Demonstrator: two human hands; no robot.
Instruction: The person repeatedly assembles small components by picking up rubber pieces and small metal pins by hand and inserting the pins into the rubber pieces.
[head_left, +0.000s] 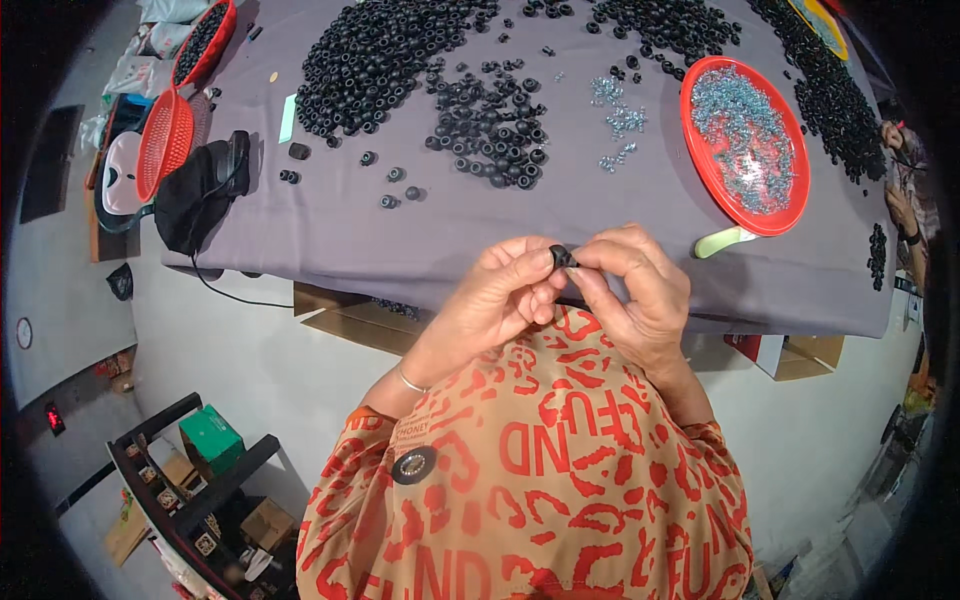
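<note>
- I am holding both hands together just above the near edge of the table [400, 240], fingertips meeting over one small black rubber ring [562, 257].
- My left hand [505, 290] is coming up from the lower left, wrist bent inward, thumb and forefinger pinching the ring from its left side; a thin bracelet [408, 380] is sitting on that wrist.
- My right hand [640, 290] is arching over from the right, knuckles up, its forefinger and thumb closing on the ring's right side (the other fingers are curling loosely beneath).
- Both hands are thus clamping on the same ring; whether anything is fitted inside it I cannot tell, since my fingertips are covering most of it.
- Both forearms are rising out of my orange patterned sleeves [540, 470], elbows tucked near my body.
- Lying on the grey table cover beyond my hands: a large heap of black rings [375, 60], a smaller loose cluster [490, 125], and a few strays [395, 190] nearer the edge.
- To the right, a red round tray [700, 160] is holding small silver metal parts [745, 135]; a few more of these [615, 115] are lying scattered just left of it.
- At the far left, two red mesh baskets [165, 140] and a black pouch [195, 195] are resting by the table's corner.
- Another person's hand [905, 210] is showing at the right rim.
</note>
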